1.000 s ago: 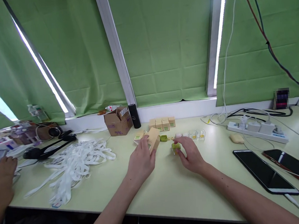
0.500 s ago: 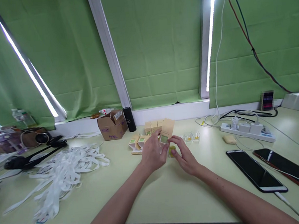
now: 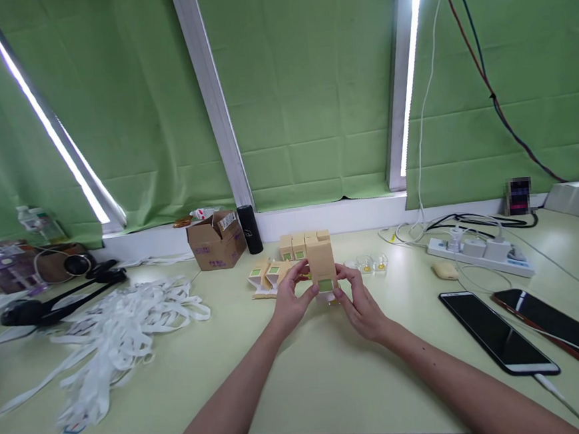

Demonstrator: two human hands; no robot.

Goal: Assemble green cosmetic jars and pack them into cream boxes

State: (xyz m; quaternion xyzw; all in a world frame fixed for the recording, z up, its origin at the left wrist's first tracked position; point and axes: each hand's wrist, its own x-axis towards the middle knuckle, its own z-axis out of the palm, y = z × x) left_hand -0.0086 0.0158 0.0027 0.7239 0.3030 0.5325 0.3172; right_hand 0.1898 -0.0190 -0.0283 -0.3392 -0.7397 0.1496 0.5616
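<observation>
Between both hands stands a small kraft paper box [image 3: 321, 260] with a green window near its bottom, its long flap pointing up. My left hand [image 3: 292, 298] grips its left side with thumb and fingers. My right hand [image 3: 360, 302] holds the right side, thumb near the lower edge. Just under the box a bit of a clear container [image 3: 331, 298] shows, mostly hidden. Left of it lie unfilled folded kraft boxes [image 3: 263, 279]. Behind, several closed kraft boxes [image 3: 292, 245] stand in a row. Clear little cups with yellow contents [image 3: 372, 264] sit to the right.
A heap of white straps [image 3: 123, 330] covers the left of the table, beside black headphones [image 3: 66, 305]. A cardboard carton [image 3: 216, 241] and black cylinder [image 3: 250, 230] stand at the back. On the right are a power strip [image 3: 480, 255], phones [image 3: 499, 332] and cables.
The kraft box has turned from a tilt to upright, facing me, and now covers most of the clear container. My right hand has closed onto its right side.
</observation>
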